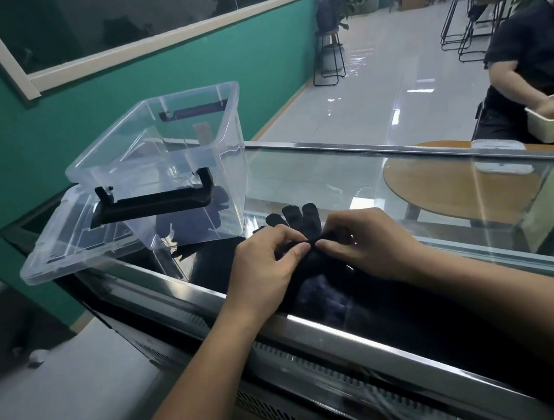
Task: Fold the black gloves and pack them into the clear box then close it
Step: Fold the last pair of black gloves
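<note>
Left hand (269,264): I'm pinching the black gloves (299,217) with it.
Right hand (369,246): I'm pinching the same fold.
Clear box (168,154): sitting open, just left.

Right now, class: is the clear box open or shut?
Open. The clear box has no lid on its rim; its lid lies flat beneath it on the glass counter.

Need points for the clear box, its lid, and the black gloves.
clear box (225,153), head view, on its right side wall.
lid (61,254), head view, on its flat top near the front-left rim, left of the box.
black gloves (296,215), head view, on the fingertips showing beyond the hands.
</note>
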